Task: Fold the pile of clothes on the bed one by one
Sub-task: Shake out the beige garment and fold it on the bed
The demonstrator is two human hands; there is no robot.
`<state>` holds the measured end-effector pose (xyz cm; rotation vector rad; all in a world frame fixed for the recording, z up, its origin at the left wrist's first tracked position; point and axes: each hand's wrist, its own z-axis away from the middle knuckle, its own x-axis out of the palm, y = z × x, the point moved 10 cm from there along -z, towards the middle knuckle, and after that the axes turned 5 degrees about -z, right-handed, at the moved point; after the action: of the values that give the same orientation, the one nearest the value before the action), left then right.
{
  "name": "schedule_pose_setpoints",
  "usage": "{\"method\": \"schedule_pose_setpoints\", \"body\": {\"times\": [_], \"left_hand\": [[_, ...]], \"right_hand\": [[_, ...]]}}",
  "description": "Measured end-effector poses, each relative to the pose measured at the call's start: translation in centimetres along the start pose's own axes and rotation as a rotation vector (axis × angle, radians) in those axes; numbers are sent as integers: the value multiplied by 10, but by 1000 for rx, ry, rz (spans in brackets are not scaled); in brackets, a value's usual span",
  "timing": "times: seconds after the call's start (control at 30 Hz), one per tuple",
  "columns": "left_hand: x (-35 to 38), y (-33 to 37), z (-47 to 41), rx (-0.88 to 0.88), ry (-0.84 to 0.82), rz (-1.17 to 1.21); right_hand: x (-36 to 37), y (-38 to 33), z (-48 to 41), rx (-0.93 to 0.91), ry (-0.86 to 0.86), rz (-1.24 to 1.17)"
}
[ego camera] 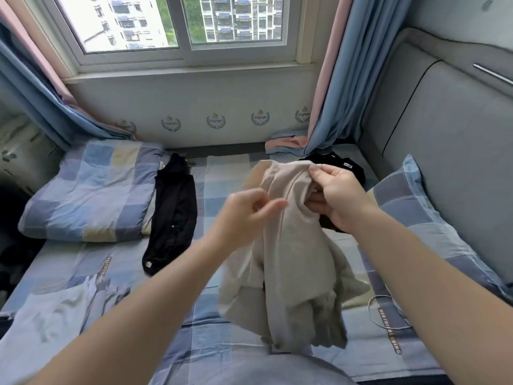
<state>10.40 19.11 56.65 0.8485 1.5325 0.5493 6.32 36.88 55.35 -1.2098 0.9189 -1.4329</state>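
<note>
Fingers and thumb of the right hand (337, 198) curl round the bunched top edge of a beige garment (294, 259), holding it up above the bed (194, 329). The cloth hangs down from that grip in loose folds, and its lower end reaches the checked blue sheet close to the person. The left hand (244, 215) is just beside the garment's left edge at nearly the same height. Its fingers are curled and one is stretched toward the cloth, but motion blur hides whether it pinches the fabric or only touches it. Behind the right hand a black garment (341, 165) lies crumpled near the curtain (327, 107). A second black piece (172, 212) lies stretched out on the sheet well to the left, against a folded checked quilt (88, 195). A pale garment (55, 315) lies at the near left of the bed, and a checked pillow (416, 218) rests by the grey headboard (444, 129) on the right.
</note>
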Motion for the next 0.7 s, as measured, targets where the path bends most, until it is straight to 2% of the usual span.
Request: {"method": "schedule_pose_setpoints", "body": {"times": [0.07, 0.1, 0.2, 0.27, 0.4, 0.57, 0.7], "left_hand": [[37, -1, 6, -94, -185, 81], [44, -3, 6, -119, -181, 102], [30, -10, -5, -111, 14, 115], [17, -19, -12, -139, 57, 163], [-11, -36, -19, -249, 120, 399], [-31, -38, -27, -359, 224, 602], [-33, -32, -34, -346, 219, 672]], "right_hand": [[9, -9, 0, -15, -23, -105], [12, -12, 0, -23, -27, -136], [10, -17, 1, -34, -2, -188], [-3, -17, 1, -43, 38, -164], [-27, -2, -1, -88, 112, -71], [6, 61, 17, -15, -124, 351], [26, 115, 25, 19, -156, 482]]}}
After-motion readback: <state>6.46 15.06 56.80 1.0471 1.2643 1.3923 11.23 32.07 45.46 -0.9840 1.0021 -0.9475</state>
